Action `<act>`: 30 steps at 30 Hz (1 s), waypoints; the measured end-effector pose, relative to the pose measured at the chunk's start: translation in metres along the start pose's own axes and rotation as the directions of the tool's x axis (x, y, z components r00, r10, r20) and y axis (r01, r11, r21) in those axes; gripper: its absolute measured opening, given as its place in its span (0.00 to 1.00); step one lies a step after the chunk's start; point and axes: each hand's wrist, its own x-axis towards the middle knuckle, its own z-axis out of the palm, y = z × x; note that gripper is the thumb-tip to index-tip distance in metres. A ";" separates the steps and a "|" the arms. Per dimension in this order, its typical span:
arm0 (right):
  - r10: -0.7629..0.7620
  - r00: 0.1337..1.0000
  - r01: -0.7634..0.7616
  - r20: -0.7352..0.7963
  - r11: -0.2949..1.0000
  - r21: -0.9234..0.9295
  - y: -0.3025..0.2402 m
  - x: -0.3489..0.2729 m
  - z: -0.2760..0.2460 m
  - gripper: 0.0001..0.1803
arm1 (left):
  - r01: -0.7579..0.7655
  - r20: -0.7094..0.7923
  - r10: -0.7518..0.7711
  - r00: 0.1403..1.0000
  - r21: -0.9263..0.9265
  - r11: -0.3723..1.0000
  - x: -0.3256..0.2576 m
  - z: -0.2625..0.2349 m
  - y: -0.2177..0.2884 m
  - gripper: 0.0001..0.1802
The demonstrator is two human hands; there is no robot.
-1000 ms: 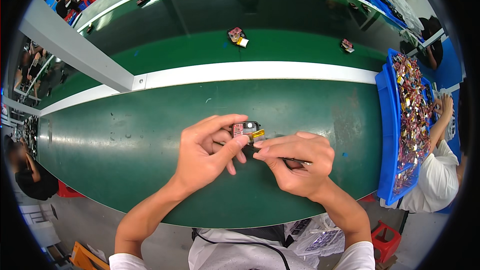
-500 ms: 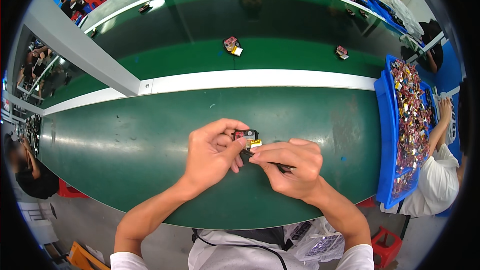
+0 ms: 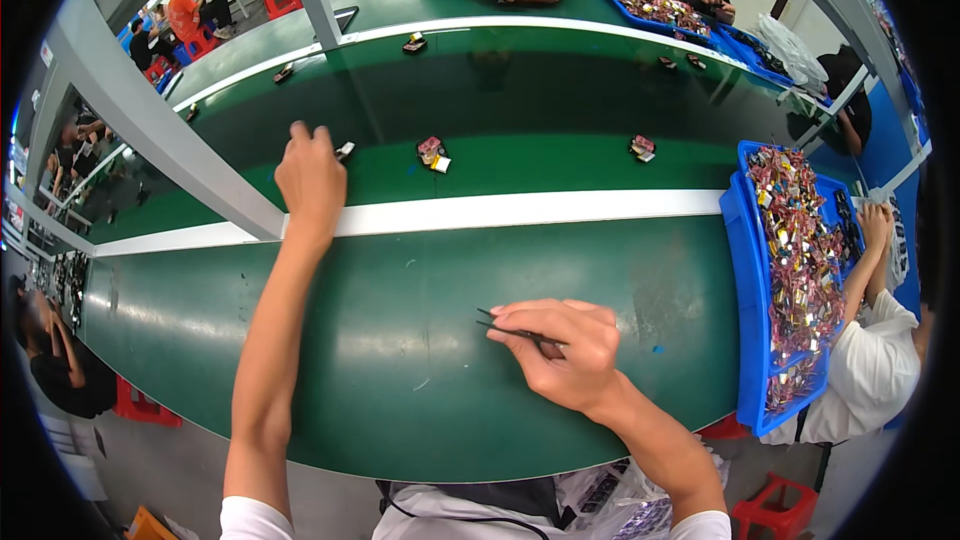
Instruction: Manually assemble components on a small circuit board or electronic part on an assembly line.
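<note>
The left hand (image 3: 312,178) reached to the upper left of the frame, past the white stripe (image 3: 520,210), its fingers curled over a small dark part (image 3: 345,150) on the far green belt; whether the grip actually pinched that part could not be told. The right hand (image 3: 560,352) lay low at centre on the green counter (image 3: 380,340), its grip pressed together on thin black tweezers (image 3: 512,331) pointing left.

The part could probably slip from the fingertips at full stretch, or the sleeve-side forearm could brush the grey post (image 3: 160,130) just left of it. The tweezer tips might scratch the counter. Open room lay between the hands; the blue tray (image 3: 750,340) of small parts bounded the right, the counter's near edge the bottom.
</note>
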 end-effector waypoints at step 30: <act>0.509 0.859 -0.501 0.054 0.815 0.291 -0.010 -0.003 0.002 0.09 | 0.664 0.708 0.032 0.706 -0.677 0.318 -0.085 -0.107 0.081 0.06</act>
